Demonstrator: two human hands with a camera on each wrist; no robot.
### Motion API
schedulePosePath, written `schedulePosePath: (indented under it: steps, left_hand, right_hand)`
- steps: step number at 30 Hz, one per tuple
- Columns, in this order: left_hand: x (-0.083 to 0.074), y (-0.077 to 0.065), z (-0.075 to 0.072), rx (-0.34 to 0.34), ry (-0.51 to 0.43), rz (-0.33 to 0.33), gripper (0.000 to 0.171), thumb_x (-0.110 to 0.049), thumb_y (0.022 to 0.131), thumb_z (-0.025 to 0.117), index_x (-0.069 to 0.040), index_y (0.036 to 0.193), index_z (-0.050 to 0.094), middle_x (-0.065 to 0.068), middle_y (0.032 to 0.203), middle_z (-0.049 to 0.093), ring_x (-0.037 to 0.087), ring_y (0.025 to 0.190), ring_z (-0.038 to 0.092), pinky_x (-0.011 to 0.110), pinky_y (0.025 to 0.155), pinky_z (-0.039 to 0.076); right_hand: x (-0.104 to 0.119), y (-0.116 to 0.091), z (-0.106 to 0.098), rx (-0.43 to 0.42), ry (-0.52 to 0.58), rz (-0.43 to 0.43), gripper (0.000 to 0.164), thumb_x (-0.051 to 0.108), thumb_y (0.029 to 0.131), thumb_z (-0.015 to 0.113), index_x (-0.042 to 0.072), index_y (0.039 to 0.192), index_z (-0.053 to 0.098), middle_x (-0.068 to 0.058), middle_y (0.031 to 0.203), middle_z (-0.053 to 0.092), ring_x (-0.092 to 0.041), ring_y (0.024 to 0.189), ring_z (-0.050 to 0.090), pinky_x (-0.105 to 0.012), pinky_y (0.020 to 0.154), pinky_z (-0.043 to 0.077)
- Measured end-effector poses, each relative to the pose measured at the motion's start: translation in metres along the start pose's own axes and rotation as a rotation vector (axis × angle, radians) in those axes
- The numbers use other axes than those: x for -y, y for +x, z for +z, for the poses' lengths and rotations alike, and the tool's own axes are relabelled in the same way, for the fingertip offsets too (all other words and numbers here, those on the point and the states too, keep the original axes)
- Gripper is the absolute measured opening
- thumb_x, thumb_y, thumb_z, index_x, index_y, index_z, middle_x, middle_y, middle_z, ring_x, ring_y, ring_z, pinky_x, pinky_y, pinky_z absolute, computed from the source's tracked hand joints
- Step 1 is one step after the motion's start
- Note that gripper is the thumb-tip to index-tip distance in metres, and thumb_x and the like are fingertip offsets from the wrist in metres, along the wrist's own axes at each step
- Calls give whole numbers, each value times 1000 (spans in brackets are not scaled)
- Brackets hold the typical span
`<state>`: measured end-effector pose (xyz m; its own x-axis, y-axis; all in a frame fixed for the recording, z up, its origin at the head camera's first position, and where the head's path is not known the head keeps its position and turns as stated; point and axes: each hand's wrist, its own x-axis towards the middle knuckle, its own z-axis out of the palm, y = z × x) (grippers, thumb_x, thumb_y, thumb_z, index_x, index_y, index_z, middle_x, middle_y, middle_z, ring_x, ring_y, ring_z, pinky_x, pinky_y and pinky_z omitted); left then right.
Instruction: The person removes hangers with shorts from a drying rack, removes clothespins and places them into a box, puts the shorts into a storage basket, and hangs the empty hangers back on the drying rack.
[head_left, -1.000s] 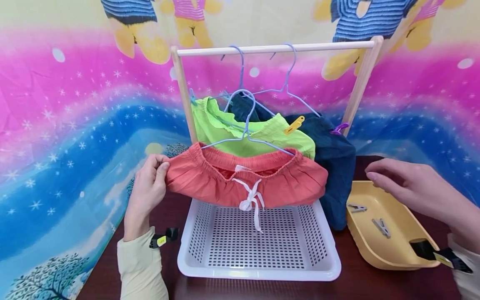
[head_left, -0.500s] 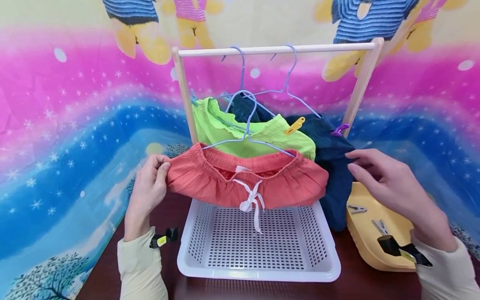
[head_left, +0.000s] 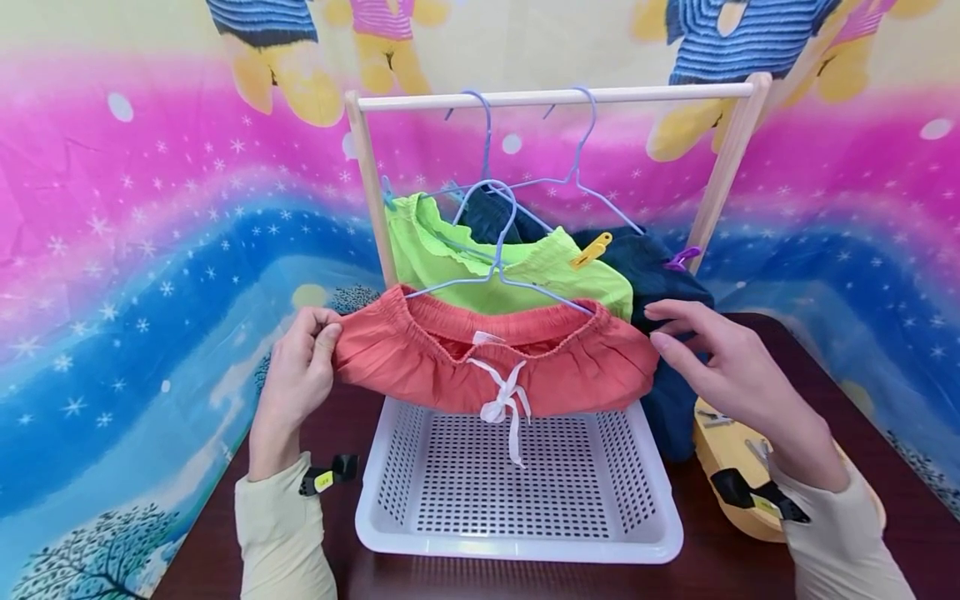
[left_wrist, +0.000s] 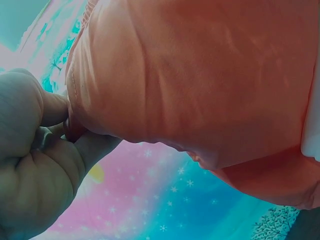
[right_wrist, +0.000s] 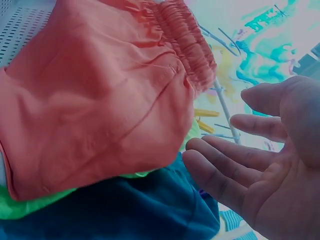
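Coral drawstring shorts with a white bow hang over the front of a white perforated basket, a lilac wire hanger set inside their elastic waistband. My left hand pinches the left side of the shorts between thumb and fingers; the left wrist view shows the cloth gathered in that grip. At their right edge is my right hand, fingers extended and thumb apart. The right wrist view shows that hand beside the coral cloth with nothing in it.
Behind, a wooden rack carries a lime green garment with a yellow clothespin and a dark blue garment with a purple clothespin. A yellow tray with grey clothespins stands right, partly behind my right forearm.
My right hand has moved left from above the yellow tray to the right edge of the shorts. My left hand keeps its pinch in the same place.
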<state>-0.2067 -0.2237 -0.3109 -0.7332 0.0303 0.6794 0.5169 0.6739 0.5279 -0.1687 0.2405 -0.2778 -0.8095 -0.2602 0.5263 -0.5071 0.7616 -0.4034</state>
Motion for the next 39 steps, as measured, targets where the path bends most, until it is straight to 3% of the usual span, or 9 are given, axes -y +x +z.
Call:
schedulePosePath:
  steps: [4,10,13,17,19,24,32,39]
  left_hand:
    - [0,0,0,-2,-4,6,9,-6,101,50,1,102,56,7,71,46,7,65,39,21,61,31]
    - [1,0,0,4,-6,0,10,-7,101,50,1,102,56,7,71,46,8,66,39,21,61,31]
    - [1,0,0,9,-8,-3,10,-7,101,49,1,102,55,7,71,45,8,65,39,21,61,31]
    - [1,0,0,7,-11,-5,11,-7,101,49,2,102,55,8,72,45,7,67,39,21,63,31]
    - [0,0,-1,2,-15,-7,11,-7,102,49,2,103,55,8,73,45,7,69,39,21,64,31]
    - [-2,0,-2,2,-43,-24,11,-7,101,50,2,103,56,8,73,45,7,69,39,21,64,31]
    - [-1,-1,2,104,-40,-62,11,-11,102,51,-2,107,57,7,71,51,9,57,44,21,54,37]
    - [-8,-2,2,138,45,3,10,-11,100,54,-8,107,61,4,74,55,11,61,46,24,59,39]
  right_hand:
    - [2,3,6,4,14,-7,40,15,95,65,16,134,57,-5,121,65,10,97,53,-8,75,46]
    - [-3,8,15,14,18,-5,36,18,96,63,12,131,59,-7,119,66,-13,99,61,-7,77,45]
    - [-8,11,18,27,14,27,31,21,97,63,13,127,62,-4,116,67,-16,99,61,-9,77,46]
    - [-14,11,21,40,-7,63,23,24,97,63,18,118,67,0,109,69,-12,91,60,-17,71,50]
    - [-17,9,22,42,-9,57,17,23,97,62,19,113,68,1,98,69,-10,79,57,-19,64,48]
    - [-18,5,25,-32,13,-5,9,13,97,61,13,105,66,0,75,56,-7,61,45,-21,53,41]
    - [-20,1,28,-137,60,-3,11,8,99,56,5,108,61,-1,79,54,-5,65,44,-16,56,40]
    - [-19,0,30,-228,143,-45,12,-2,97,55,-1,108,58,3,77,47,-5,60,41,-16,53,38]
